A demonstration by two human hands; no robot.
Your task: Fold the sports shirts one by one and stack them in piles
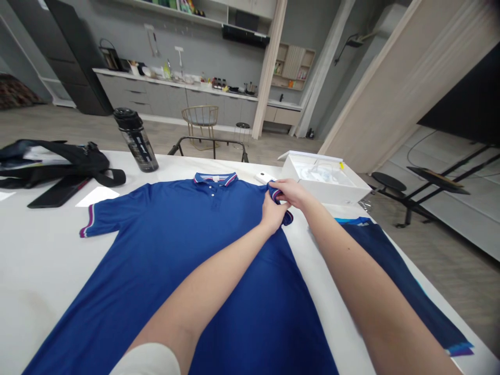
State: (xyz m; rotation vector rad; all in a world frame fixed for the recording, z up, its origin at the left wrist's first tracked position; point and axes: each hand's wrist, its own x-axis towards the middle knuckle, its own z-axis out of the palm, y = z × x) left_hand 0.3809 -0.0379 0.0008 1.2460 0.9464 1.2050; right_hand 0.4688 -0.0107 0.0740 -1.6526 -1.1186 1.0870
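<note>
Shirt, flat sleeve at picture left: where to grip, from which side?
I'd pinch the striped cuff from picture left, thumb on top, fingertips slipped under. The sleeve lies flat and points out that way, so the cuff's edge is exposed to that approach. The paper lies just behind the sleeve, so coming from there looks less handy.

Grey cabinets point(166, 100) stand along a grey wall point(207, 52), a gold-framed chair point(202, 121) before them.

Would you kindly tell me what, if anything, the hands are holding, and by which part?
The left hand and right hand both hold the blue polo shirt, by the striped sleeve edge at picture right.
</note>
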